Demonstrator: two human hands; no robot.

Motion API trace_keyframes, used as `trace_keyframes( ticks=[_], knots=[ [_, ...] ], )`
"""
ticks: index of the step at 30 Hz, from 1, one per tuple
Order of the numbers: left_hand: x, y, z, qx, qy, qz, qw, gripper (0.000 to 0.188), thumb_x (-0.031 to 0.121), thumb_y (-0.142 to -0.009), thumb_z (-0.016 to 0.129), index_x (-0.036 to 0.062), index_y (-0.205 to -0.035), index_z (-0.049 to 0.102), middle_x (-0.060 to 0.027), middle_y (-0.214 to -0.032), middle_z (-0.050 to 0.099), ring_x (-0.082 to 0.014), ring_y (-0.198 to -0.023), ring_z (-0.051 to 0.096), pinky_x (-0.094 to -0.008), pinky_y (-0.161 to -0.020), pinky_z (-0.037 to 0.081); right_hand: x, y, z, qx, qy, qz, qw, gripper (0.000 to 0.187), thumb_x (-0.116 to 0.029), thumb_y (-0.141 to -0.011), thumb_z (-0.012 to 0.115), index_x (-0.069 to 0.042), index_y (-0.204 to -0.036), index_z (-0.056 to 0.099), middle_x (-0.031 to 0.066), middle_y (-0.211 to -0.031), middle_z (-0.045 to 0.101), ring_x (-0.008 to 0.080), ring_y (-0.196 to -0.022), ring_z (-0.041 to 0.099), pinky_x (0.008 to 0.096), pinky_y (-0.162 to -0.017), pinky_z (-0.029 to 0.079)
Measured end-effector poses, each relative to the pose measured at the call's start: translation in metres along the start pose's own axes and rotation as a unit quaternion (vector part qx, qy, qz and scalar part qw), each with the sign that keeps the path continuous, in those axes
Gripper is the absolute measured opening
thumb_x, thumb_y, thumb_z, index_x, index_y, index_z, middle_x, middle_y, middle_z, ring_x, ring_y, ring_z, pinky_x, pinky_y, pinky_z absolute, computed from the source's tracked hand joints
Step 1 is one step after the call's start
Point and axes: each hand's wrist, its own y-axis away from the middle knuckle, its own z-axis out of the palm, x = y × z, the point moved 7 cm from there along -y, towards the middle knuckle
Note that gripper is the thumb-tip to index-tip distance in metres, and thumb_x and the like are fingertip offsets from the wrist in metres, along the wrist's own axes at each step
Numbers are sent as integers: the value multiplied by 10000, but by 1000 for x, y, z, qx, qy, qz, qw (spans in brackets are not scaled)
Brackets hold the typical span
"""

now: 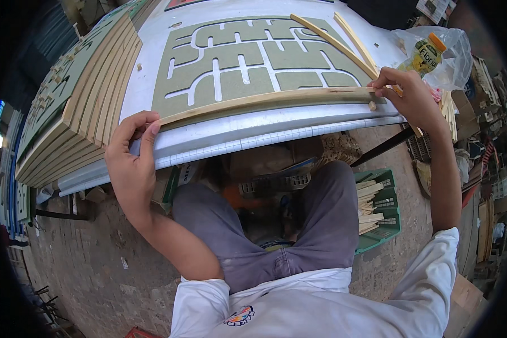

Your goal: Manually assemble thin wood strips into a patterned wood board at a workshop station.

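Head view, left hand (132, 149) and right hand (408, 96), fingers (148, 138) pinching both ends of a strip (265, 101), panel (234, 84) upper centre, stacked boards (90, 96) upper left.

An orange-capped yellowish bottle (424, 58) at the upper right of the frame, a clear plastic bag (459, 55) just beside it, a printed paper (435, 8) near the top right corner, a green plastic crate (380, 240) right of lower centre, brick floor (112, 276) at lower left.
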Motion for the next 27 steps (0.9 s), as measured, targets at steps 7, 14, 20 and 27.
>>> trace_keyframes(
  ticks=[7, 14, 20, 27],
  knots=[
    [5, 0, 1, -11, 18, 6, 1000, 192, 12, -859, 632, -26, -1047, 641, -95, -957, 690, -146, -878, 605, -269, -826, 455, 6, 0, 6, 34, -43, 31, 998, 196, -31, -787, 734, -44, -982, 726, 45, -826, 708, 146, -790, 632, 325, -829, 471],
    [2, 0, -2, 2, 45, -5, 999, 335, 6, -852, 648, -5, -1187, 637, -85, -955, 689, -142, -910, 611, -275, -851, 457, 10, 0, 8, -4, -87, -1, 996, 151, -25, -803, 721, -44, -950, 749, 45, -834, 680, 141, -805, 619, 308, -823, 484],
    [0, 0, -2, 17, 76, -20, 997, 351, -26, -834, 668, -2, -1183, 645, -87, -940, 682, -127, -896, 609, -257, -846, 460, 4, -1, 11, -10, -70, -19, 997, 164, -6, -810, 706, -47, -964, 749, 39, -852, 652, 138, -817, 610, 315, -825, 489],
    [-11, 0, -7, 3, 73, -61, 995, 371, -26, -833, 672, 10, -1202, 645, -104, -952, 711, -115, -885, 624, -258, -843, 465, 4, -3, 10, 2, -77, -6, 997, 136, 42, -744, 742, -23, -863, 749, 33, -833, 644, 125, -808, 593, 287, -799, 475]
  ],
)
